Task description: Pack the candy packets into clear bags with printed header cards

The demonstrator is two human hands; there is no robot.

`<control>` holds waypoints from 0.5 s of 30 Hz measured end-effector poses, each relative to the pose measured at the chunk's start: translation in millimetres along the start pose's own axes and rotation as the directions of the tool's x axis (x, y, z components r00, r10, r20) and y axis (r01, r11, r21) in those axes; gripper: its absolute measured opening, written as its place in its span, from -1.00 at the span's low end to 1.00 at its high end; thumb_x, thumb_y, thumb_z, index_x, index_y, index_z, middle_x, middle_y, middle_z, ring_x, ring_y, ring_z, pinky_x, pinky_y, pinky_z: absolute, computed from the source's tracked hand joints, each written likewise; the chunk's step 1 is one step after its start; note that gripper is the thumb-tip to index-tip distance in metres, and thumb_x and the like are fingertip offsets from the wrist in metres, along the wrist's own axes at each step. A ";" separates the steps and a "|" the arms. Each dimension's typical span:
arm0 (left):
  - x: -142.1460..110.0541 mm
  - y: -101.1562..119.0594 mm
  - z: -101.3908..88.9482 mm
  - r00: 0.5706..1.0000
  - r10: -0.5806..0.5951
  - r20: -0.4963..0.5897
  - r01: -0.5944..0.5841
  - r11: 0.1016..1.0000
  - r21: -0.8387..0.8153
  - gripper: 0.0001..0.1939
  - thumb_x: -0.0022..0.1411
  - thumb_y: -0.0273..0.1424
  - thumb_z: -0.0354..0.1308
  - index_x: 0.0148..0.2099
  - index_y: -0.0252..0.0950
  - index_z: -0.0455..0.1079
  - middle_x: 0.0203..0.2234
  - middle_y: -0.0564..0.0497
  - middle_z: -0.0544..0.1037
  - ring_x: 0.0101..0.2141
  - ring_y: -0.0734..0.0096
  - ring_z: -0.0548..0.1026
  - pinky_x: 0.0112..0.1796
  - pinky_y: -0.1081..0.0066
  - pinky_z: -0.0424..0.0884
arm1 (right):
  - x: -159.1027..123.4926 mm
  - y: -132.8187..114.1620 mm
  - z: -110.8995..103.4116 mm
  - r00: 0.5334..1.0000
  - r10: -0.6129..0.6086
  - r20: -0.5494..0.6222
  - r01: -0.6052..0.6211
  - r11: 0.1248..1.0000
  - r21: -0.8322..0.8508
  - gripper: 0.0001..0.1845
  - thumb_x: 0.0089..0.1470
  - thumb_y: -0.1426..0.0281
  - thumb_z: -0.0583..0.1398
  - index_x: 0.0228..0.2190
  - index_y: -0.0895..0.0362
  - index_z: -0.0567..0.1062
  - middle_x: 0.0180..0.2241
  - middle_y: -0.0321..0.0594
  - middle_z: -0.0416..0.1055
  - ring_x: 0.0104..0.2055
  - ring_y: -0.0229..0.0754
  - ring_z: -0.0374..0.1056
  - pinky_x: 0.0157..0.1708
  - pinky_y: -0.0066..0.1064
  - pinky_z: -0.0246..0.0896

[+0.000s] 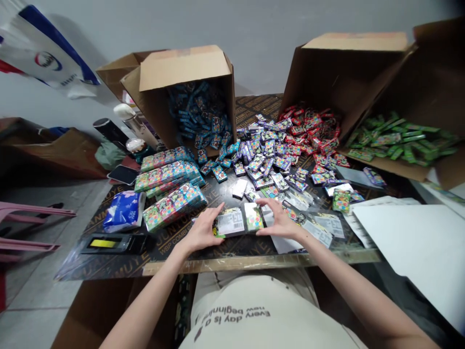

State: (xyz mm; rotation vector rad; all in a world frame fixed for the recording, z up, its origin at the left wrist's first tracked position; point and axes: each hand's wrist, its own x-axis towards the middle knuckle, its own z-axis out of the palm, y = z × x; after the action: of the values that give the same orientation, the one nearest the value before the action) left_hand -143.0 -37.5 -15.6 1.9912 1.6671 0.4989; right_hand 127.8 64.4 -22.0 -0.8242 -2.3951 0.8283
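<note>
At the table's front, my left hand (pixel 203 228) grips the left end of a dark flat packet with a white barcode label (pixel 231 223), thumb below and fingers above. My right hand (pixel 279 220) pinches a small green-and-white printed box (pixel 253 217) between thumb and fingers, up against the packet's right end. Just beyond lie a loose white box (pixel 239 188) and a heap of small purple boxes (pixel 267 150). Flat clear packets with labels (pixel 319 228) spread under and beside my right hand.
Cartons of blue (pixel 203 114), red (pixel 314 128) and green (pixel 403 138) small boxes stand open along the wall. Wrapped bundles (pixel 174 206) are stacked at left, near a blue tissue pack (pixel 124 210), a phone (pixel 124 175) and a black tray (pixel 112 244). White sheets (pixel 407 242) lie at right.
</note>
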 end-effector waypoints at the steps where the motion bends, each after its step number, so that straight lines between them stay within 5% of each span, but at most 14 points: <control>1: -0.2 0.7 -0.9 1.000 0.004 0.007 -0.004 1.000 -0.005 0.03 -0.20 -0.40 0.27 0.29 -0.19 -0.17 0.03 -0.09 0.27 0.00 0.14 0.26 0.03 0.18 0.16 | 2.5 -0.6 -3.0 0.999 -0.006 -0.047 0.004 0.999 -0.045 -0.14 -0.32 0.10 0.33 0.03 0.07 0.18 -0.04 -0.09 0.30 0.01 0.05 0.20 0.06 -0.08 -0.15; 5: -1.4 3.8 -2.0 1.000 -0.020 -0.019 0.019 0.997 -0.079 0.08 -0.20 -0.37 0.29 0.30 -0.24 -0.22 0.03 -0.10 0.29 0.01 0.17 0.27 0.06 0.22 0.13 | 7.1 -7.8 -9.9 0.996 -0.085 0.004 0.084 0.981 -0.175 -0.15 -0.32 0.06 0.32 0.02 0.05 0.21 -0.04 -0.09 0.32 0.00 0.08 0.19 0.09 0.04 -0.31; 8: -2.5 8.1 -3.0 0.999 -0.034 -0.029 0.031 0.993 -0.115 0.11 -0.23 -0.37 0.31 0.30 -0.23 -0.24 0.01 -0.10 0.32 -0.01 0.16 0.30 0.06 0.20 0.13 | 3.9 -12.4 -8.2 0.993 -0.093 0.078 0.101 0.989 -0.109 -0.12 -0.33 0.07 0.33 0.03 0.06 0.19 -0.02 -0.09 0.31 0.00 0.07 0.21 0.10 0.07 -0.33; 11: -1.4 14.8 -3.4 0.999 -0.018 -0.035 0.013 0.989 -0.145 0.08 -0.24 -0.38 0.32 0.29 -0.21 -0.17 -0.03 -0.07 0.34 -0.03 0.17 0.31 0.04 0.20 0.16 | 2.3 -13.4 -3.1 0.991 -0.089 0.104 0.084 0.995 0.051 -0.09 -0.32 0.07 0.33 0.05 0.04 0.17 0.04 -0.08 0.26 0.08 0.08 0.16 0.13 0.08 -0.35; 15: 11.5 28.1 6.6 0.939 -0.168 -0.300 0.079 0.955 -0.285 -0.02 -0.27 -0.29 0.36 0.22 -0.25 0.06 -0.06 -0.07 0.32 -0.05 0.18 0.31 0.01 0.24 0.20 | 15.9 -23.7 10.9 0.987 0.128 -0.098 -0.064 0.871 0.488 -0.05 -0.17 0.07 0.26 0.16 -0.02 -0.06 0.16 -0.05 0.08 0.08 -0.03 0.19 0.05 -0.12 0.06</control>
State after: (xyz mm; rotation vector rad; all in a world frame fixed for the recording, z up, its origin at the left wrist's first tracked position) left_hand -114.5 -30.8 -5.0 1.6598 1.7886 0.9913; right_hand 101.0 55.8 -10.1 -0.7640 -1.9160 1.3040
